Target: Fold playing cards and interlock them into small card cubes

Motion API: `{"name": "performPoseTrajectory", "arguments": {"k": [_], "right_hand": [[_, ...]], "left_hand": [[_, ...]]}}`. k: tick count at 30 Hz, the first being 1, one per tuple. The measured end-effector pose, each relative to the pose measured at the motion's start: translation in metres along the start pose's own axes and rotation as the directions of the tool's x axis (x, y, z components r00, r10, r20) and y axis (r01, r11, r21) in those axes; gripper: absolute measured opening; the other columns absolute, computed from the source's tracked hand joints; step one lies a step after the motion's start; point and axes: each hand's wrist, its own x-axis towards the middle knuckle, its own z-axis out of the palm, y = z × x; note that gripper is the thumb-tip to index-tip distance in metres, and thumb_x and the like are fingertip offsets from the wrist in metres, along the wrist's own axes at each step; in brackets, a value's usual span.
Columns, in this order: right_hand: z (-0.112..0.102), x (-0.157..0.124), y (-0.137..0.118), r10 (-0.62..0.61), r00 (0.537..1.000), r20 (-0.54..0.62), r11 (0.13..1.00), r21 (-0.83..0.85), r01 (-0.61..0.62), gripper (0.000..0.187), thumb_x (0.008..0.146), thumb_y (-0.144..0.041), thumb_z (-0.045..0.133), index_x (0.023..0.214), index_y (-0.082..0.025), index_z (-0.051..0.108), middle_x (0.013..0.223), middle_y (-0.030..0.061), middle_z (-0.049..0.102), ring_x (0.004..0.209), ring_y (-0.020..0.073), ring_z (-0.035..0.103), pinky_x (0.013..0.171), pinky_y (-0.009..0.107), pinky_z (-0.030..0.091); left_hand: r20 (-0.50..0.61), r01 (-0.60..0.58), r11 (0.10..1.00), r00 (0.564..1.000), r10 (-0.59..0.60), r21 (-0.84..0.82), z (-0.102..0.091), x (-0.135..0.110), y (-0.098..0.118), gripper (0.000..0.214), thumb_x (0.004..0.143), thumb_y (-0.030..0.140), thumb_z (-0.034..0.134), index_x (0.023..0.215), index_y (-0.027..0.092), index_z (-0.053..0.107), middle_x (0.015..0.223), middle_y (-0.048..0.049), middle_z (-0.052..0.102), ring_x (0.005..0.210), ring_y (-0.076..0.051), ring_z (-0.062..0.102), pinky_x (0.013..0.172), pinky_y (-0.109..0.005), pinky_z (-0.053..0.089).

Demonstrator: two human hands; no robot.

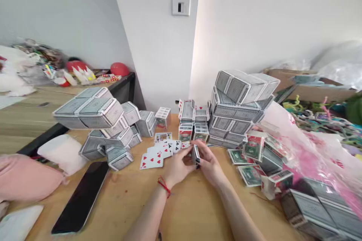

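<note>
Between my two hands stands a small deck of playing cards [195, 153], on edge just above the wooden table [127, 199]. My left hand [178, 165], with a red string at the wrist, grips its left side. From the right, my right hand [209, 163] has its fingers closed round the same deck. Whether the deck is boxed or loose I cannot tell. Face-up playing cards [152, 160] lie overlapped to the left of my hands, several of them hearts and clubs. Behind my fingers stand card boxes [185, 134] with loose cards resting on top.
Tall stacks of wrapped card bundles rise at left [94, 107] and right [237, 111]. A black phone [82, 197] lies at front left. Green-and-red card boxes [251, 175] and pink plastic wrap [308, 158] are on the right, with more bundles [316, 203] at front right.
</note>
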Motion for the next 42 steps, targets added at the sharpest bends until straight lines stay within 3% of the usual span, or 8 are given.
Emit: {"name": "performPoseTrajectory", "arguments": {"k": [9,11,13,19,27,36,42], "right_hand": [[0.001,0.001,0.004,0.079,0.996,-0.048,0.996,0.039,-0.078,0.054,0.067,-0.029,0.067,0.119,-0.026,0.050,0.125,0.0038,0.050,0.118,0.0232,0.041,0.102,0.041,0.026],[-0.001,0.003,0.009,0.096,0.994,-0.057,0.995,0.015,-0.095,0.045,0.070,-0.033,0.065,0.113,-0.023,0.056,0.121,0.0050,0.053,0.115,0.0235,0.044,0.101,0.041,0.028],[-0.005,0.004,0.014,0.101,0.992,-0.077,0.995,-0.003,-0.102,0.037,0.072,-0.036,0.062,0.105,-0.020,0.061,0.114,0.0058,0.058,0.111,0.0238,0.048,0.099,0.040,0.031],[-0.011,0.006,0.019,0.079,0.984,-0.163,0.981,-0.164,-0.106,0.040,0.069,-0.042,0.063,0.100,-0.018,0.064,0.104,0.0079,0.063,0.104,0.0259,0.053,0.092,0.041,0.038],[-0.007,0.006,0.015,0.111,0.988,-0.106,0.991,-0.058,-0.118,0.039,0.068,-0.039,0.064,0.102,-0.019,0.064,0.102,0.0077,0.064,0.098,0.0251,0.057,0.088,0.040,0.041],[-0.009,0.007,0.018,0.034,0.985,-0.167,0.951,-0.297,-0.083,0.038,0.067,-0.041,0.063,0.097,-0.018,0.066,0.093,0.0076,0.067,0.092,0.0262,0.059,0.084,0.039,0.043],[-0.011,0.006,0.019,0.012,0.976,-0.217,0.928,-0.362,-0.092,0.031,0.067,-0.040,0.063,0.085,-0.016,0.069,0.078,0.0055,0.068,0.073,0.0217,0.062,0.069,0.031,0.048]], "left_hand": [[-0.204,-0.021,0.949,0.975,0.090,0.315,0.003,0.000,-0.004,0.056,0.070,0.012,0.053,0.123,0.025,0.041,0.123,-0.0044,0.047,0.114,-0.019,0.044,0.096,-0.038,0.039],[-0.217,-0.009,0.928,0.971,0.097,0.371,0.004,-0.001,-0.005,0.057,0.070,0.009,0.052,0.123,0.026,0.040,0.122,-0.0040,0.047,0.113,-0.019,0.044,0.094,-0.037,0.041],[-0.214,-0.011,0.906,0.970,0.112,0.424,0.005,-0.002,-0.005,0.058,0.070,0.007,0.050,0.123,0.027,0.040,0.120,-0.0039,0.047,0.113,-0.019,0.044,0.093,-0.037,0.042],[-0.193,-0.067,0.851,0.962,0.194,0.520,0.006,-0.005,-0.003,0.062,0.069,0.002,0.047,0.124,0.028,0.038,0.119,-0.0039,0.046,0.114,-0.018,0.041,0.092,-0.035,0.043],[-0.225,-0.106,0.828,0.936,0.270,0.550,0.005,-0.005,-0.002,0.059,0.071,0.002,0.045,0.124,0.027,0.039,0.118,-0.0045,0.047,0.113,-0.019,0.042,0.093,-0.037,0.042],[-0.194,-0.104,0.805,0.945,0.262,0.584,0.006,-0.007,-0.006,0.062,0.069,-0.001,0.041,0.125,0.026,0.038,0.121,-0.0046,0.045,0.117,-0.018,0.039,0.095,-0.037,0.042],[-0.163,-0.132,0.799,0.947,0.276,0.587,0.006,-0.007,-0.005,0.063,0.068,-0.002,0.039,0.125,0.025,0.038,0.123,-0.0043,0.045,0.118,-0.019,0.038,0.096,-0.038,0.041]]}}
